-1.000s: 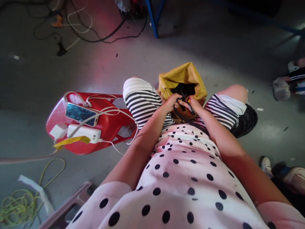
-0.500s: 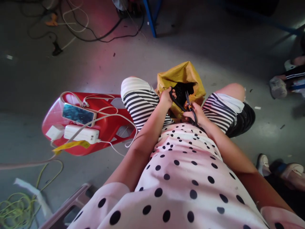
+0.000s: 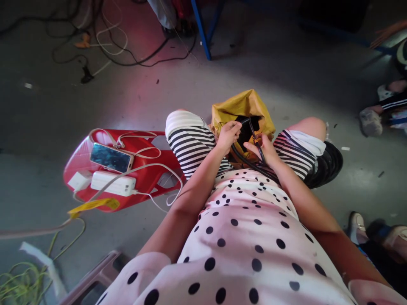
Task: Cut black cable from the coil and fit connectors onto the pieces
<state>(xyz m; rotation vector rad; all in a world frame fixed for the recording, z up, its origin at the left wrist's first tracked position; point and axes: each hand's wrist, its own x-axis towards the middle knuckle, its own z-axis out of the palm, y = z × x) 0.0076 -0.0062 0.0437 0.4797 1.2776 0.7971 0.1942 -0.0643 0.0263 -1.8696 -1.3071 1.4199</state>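
Observation:
My left hand (image 3: 229, 134) is closed on a thick black cord (image 3: 246, 161), whose end pokes out past my fingertips over a yellow sack (image 3: 265, 116). From that hand the cord bends down across my lap and passes under my right forearm. My right hand (image 3: 265, 149) has its fingers in the handles of a pair of scissors (image 3: 252, 129). Their blades point up, close to the cord's end; whether they touch it I cannot tell. Between my knees the sack stands with its mouth gaping, and its dark contents are hard to make out.
Beside my left knee, a red stool (image 3: 143, 159) carries a phone (image 3: 111, 157), a white power bank (image 3: 112, 184), a white charger (image 3: 79, 181) and cables. Cords lie on the floor at upper left. Other people's feet (image 3: 370, 120) show at right.
My left hand has shifted along the cord, whose end now sticks out toward the scissors. The scissor blades have moved up to it. The whole view has shifted slightly.

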